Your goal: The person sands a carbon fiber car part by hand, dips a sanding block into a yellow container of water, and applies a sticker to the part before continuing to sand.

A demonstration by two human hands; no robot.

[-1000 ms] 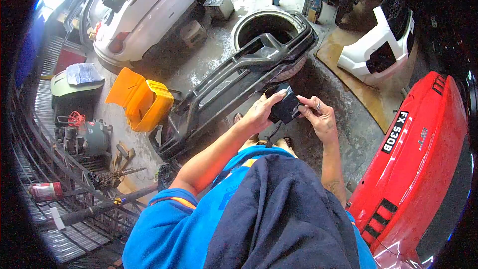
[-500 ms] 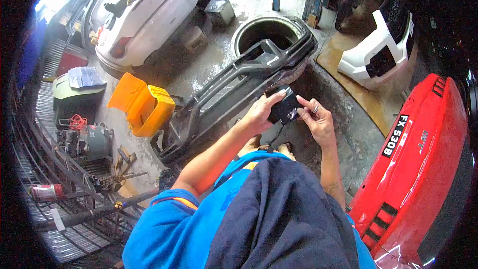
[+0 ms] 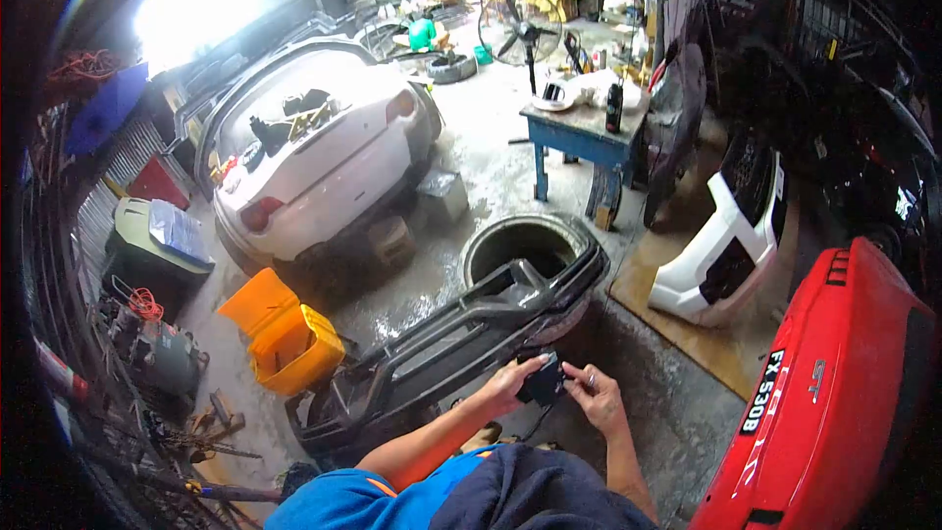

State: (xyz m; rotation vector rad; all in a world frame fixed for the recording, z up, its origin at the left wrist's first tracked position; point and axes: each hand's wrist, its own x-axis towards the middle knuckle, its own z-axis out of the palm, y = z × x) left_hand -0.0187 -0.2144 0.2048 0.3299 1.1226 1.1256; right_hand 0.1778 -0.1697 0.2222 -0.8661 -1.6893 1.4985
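A: Since the earlier frame the view has lifted: the red bumper point(image 3: 834, 402) now sits to the right of the dark bumper point(image 3: 461, 339), the white car point(image 3: 314, 162) and blue table point(image 3: 579, 132) lie beyond it, and the hands appear lower and smaller. The dark bumper itself rests across a tyre point(image 3: 520, 245).

B: And the small part?

A: A small black piece point(image 3: 542, 383) is held just in front of the dark bumper's near edge. The left hand point(image 3: 505, 388) is clamped on its left side; the right hand point(image 3: 594, 397) pinches its right edge with the fingertips.

B: How will it handle?

A: Judged light and stiff, probably moulded plastic with a glossy, somewhat slippery face. Grip is best taken at opposite edges. A cord seems to hang below it, though that is unclear.
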